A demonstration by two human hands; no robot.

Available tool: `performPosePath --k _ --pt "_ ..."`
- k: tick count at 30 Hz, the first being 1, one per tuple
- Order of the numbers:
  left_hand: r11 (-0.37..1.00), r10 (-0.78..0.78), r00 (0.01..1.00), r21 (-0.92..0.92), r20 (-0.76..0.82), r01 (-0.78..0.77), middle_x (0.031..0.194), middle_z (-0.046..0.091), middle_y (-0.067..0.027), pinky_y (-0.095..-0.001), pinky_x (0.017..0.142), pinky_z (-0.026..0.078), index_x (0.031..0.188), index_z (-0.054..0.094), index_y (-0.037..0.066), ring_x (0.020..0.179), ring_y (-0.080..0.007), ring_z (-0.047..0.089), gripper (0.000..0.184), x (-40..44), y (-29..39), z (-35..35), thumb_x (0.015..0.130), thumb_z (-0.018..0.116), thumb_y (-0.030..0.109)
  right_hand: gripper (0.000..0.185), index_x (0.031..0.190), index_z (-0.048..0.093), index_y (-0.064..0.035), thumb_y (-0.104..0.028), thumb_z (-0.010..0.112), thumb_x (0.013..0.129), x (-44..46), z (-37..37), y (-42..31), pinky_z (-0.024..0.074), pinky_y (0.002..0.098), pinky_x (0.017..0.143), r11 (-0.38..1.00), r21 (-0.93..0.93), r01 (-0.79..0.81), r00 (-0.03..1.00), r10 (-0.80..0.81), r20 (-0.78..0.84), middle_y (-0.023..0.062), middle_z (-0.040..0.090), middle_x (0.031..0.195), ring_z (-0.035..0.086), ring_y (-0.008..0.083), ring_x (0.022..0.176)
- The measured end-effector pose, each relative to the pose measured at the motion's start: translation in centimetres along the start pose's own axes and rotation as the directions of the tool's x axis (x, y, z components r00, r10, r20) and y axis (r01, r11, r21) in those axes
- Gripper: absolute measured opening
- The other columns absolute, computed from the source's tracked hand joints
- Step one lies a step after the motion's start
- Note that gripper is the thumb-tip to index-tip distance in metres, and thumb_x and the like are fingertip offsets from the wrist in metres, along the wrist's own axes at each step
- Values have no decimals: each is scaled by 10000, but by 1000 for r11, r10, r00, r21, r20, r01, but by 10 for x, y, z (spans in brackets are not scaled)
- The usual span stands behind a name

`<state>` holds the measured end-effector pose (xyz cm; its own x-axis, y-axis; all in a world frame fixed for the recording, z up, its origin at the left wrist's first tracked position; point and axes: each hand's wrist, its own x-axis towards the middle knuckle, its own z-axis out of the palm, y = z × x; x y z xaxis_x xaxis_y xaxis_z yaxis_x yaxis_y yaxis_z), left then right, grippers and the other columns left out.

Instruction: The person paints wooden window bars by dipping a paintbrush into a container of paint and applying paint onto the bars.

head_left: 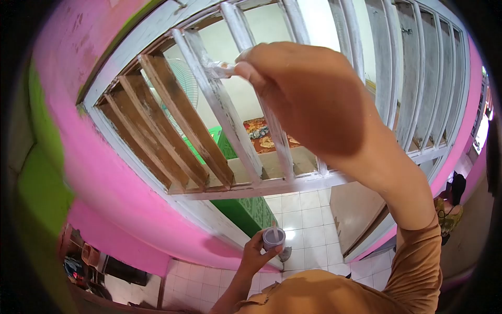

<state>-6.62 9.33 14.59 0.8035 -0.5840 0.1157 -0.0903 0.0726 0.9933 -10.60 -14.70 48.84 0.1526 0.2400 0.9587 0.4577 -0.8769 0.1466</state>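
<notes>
My right hand [272,68] is raised in front of a slatted wooden frame, its fingers closed round a paintbrush [226,69] whose handle is mostly hidden. White paint covers the bristles, which touch a slat [217,97] coated partly in white. Left of it stand bare brown slats [183,123]; those to the right carry white or greyish paint. Low in the view, my left hand [256,255] is wrapped round a small cup [273,238] holding pale greyish paint. A light stick-like piece [275,230] stands in the cup.
Pink wall [120,162] surrounds the frame. Through the slats show a fan [183,78], a green box-like piece [225,141] and a patterned cloth [259,133]. White tiles [308,230] cover the floor below. Another person [451,206] is at the right edge.
</notes>
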Motion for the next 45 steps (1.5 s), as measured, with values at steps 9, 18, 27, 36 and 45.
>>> performPosePath --k 9,18,27,36,45 --pt "999 38 999 -34 16 -38 1237 650 -70 -335 1019 485 1346 549 12 1183 -165 603 609 1 -8 -4 824 848 106 148 956 700 -12 -146 637 971 -13 -5 -2 469 403 596 994 99 -47 999 45 27 188 599 714 582 348 613" --pt "1000 7 1000 21 18 -7 1253 645 -78 -377 1043 477 1335 557 13 1193 -188 601 632 1 5 1 789 864 100 148 1005 691 15 -120 634 980 -30 -8 -14 482 386 595 985 153 -78 996 71 51 169 632 766 606 335 630" --pt "1000 25 1000 19 9 -25 1238 649 -73 -372 1029 487 1325 562 13 1162 -184 615 630 0 4 0 786 870 119 153 1050 694 15 -106 655 966 -35 -11 -16 510 393 607 979 145 -145 989 141 40 163 669 837 645 333 679" --pt "1000 22 1000 8 -7 -22 1238 649 -81 -375 1032 484 1324 563 9 1170 -187 609 629 -3 -10 -8 792 873 134 274 1166 686 -43 -38 675 893 -58 -49 -40 534 409 660 950 -145 -278 788 312 531 135 618 912 643 327 764" --pt "999 -33 999 -12 38 33 1248 644 -73 -357 1038 478 1342 557 12 1178 -177 603 652 -4 -2 -2 784 881 110 408 1224 680 -33 35 660 823 -43 -37 -50 506 408 642 991 -68 -111 883 130 451 129 552 918 599 297 794"
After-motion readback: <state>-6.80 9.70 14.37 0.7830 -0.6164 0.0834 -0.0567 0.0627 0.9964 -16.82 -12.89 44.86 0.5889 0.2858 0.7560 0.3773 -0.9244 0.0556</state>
